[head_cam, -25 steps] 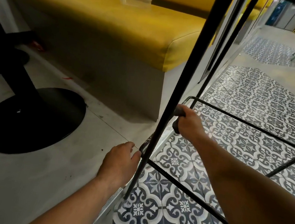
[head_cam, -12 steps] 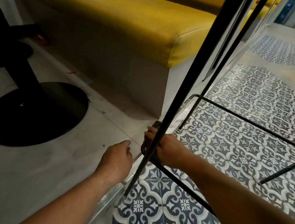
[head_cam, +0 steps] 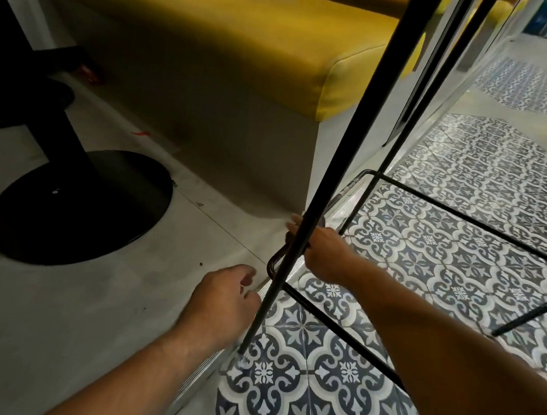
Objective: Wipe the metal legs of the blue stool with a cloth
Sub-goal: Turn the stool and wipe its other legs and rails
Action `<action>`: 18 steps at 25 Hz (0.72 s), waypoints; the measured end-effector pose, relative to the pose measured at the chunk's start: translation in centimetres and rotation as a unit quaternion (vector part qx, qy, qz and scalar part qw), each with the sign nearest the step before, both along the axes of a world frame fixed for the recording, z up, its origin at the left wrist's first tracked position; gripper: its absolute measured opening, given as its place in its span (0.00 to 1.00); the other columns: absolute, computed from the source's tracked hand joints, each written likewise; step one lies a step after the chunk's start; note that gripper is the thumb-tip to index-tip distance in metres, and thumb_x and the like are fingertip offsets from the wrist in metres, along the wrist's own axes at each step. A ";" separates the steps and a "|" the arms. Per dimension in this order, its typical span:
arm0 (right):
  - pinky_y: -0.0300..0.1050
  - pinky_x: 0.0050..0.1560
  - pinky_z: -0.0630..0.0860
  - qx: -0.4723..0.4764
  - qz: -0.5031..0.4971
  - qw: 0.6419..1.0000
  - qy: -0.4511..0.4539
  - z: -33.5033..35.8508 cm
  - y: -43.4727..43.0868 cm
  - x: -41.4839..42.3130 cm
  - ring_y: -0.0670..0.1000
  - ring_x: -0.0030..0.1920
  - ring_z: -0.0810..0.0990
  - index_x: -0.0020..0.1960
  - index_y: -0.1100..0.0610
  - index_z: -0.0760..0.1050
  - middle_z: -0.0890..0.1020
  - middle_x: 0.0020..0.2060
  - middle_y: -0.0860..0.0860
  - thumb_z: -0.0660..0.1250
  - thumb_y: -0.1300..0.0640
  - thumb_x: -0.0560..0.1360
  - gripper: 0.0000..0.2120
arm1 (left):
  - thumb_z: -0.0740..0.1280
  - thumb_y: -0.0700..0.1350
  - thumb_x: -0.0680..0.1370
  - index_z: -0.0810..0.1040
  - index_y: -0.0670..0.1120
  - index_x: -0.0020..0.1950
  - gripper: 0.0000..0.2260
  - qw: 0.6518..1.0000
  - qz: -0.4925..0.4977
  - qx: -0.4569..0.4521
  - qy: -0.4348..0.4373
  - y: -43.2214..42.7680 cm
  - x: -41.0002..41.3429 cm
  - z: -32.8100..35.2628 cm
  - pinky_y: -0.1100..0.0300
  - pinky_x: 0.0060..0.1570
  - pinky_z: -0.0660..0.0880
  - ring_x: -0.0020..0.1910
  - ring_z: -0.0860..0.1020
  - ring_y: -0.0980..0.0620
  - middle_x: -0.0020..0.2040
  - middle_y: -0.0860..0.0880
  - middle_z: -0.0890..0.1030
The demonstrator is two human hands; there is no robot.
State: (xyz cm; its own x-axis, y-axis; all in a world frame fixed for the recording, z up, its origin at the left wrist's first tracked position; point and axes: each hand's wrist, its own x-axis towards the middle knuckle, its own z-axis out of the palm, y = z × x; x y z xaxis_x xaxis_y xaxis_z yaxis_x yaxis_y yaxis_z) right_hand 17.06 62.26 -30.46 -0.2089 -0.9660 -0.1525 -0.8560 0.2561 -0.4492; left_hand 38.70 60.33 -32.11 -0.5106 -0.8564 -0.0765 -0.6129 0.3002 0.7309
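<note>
Black metal stool legs [head_cam: 353, 148], seen from low down; the seat is out of frame.

The near leg is a thin black tube slanting from the top of the view down to a foot planted on the patterned tile floor [head_cam: 459, 256], right at its edge where the plain grey floor starts. A thinner black footrest rail [head_cam: 462, 220] rings the legs low down with rounded corners, one corner just beside the near leg. Another leg lands further right on the tiles. The cloth [head_cam: 322, 220] is barely visible, a dark bit bunched against the near leg above the rail.
</note>
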 end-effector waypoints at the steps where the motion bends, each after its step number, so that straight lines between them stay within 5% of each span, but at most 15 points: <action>1: 0.48 0.64 0.65 -0.004 0.013 0.999 -0.036 -0.4 0.7 0.8 0.55 0.71 0.66 0.74 0.47 0.62 0.65 0.74 0.50 0.58 0.67 0.77 0.29 | 0.66 0.45 0.76 0.76 0.50 0.66 0.17 1.000 0.010 -0.001 -0.001 0.1 0.1 0.2 0.57 0.56 0.77 0.54 0.78 0.57 0.57 0.55 0.80; 4: 0.47 0.67 0.61 0.023 0.056 0.984 -0.168 -0.7 2.2 2.8 0.47 0.71 0.62 0.73 0.48 0.64 0.65 0.74 0.45 0.56 0.68 0.76 0.29 | 0.65 0.46 0.77 0.76 0.47 0.66 0.17 0.998 0.047 -0.037 -0.026 0.5 0.2 1.1 0.58 0.54 0.77 0.52 0.79 0.54 0.57 0.51 0.81; 7: 0.49 0.69 0.67 0.013 0.040 0.966 -0.255 -0.3 2.7 3.6 0.47 0.68 0.70 0.66 0.54 0.74 0.73 0.68 0.47 0.55 0.75 0.73 0.28 | 0.67 0.53 0.75 0.76 0.51 0.65 0.19 0.997 0.010 -0.080 -0.018 1.9 0.1 2.8 0.62 0.49 0.76 0.51 0.77 0.58 0.56 0.56 0.80; 9: 0.42 0.56 0.77 0.000 0.005 0.952 -0.306 -0.1 3.4 4.0 0.41 0.57 0.78 0.57 0.55 0.80 0.81 0.57 0.41 0.58 0.74 0.73 0.22 | 0.66 0.61 0.73 0.76 0.57 0.59 0.17 0.992 -0.034 -0.118 0.008 3.0 -0.1 3.9 0.70 0.41 0.71 0.45 0.75 0.65 0.46 0.65 0.75; 12: 0.32 0.37 0.74 -0.056 -0.020 0.968 -0.242 0.3 4.9 4.2 0.35 0.37 0.79 0.44 0.45 0.79 0.81 0.35 0.33 0.63 0.70 0.74 0.20 | 0.63 0.63 0.75 0.74 0.60 0.58 0.14 0.986 -0.048 -0.149 0.062 2.9 -1.1 5.4 0.70 0.40 0.74 0.43 0.75 0.64 0.42 0.66 0.72; 14: 0.37 0.40 0.76 -0.074 -0.021 0.970 -0.230 0.5 6.1 4.2 0.41 0.40 0.81 0.48 0.47 0.81 0.83 0.37 0.41 0.61 0.73 0.73 0.21 | 0.64 0.59 0.77 0.76 0.58 0.57 0.11 0.983 -0.049 -0.165 0.063 2.3 -2.1 6.1 0.66 0.42 0.76 0.44 0.77 0.59 0.44 0.61 0.76; 18: 0.42 0.56 0.74 -0.036 -0.005 0.985 -0.171 1.2 8.7 4.4 0.50 0.57 0.77 0.65 0.47 0.76 0.80 0.58 0.50 0.57 0.70 0.74 0.27 | 0.66 0.54 0.79 0.80 0.53 0.52 0.07 0.986 -0.044 -0.149 0.057 1.9 -3.1 6.2 0.68 0.41 0.73 0.42 0.78 0.58 0.43 0.58 0.79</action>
State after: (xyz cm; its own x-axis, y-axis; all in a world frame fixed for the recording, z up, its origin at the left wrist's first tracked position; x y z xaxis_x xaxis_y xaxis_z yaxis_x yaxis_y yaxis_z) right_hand 21.45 70.99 -29.22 -0.1665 -0.9750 -0.1472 -0.6487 0.2207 -0.7283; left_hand 35.56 62.28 -25.93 -0.5743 -0.7845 0.2339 -0.4936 0.5597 0.6657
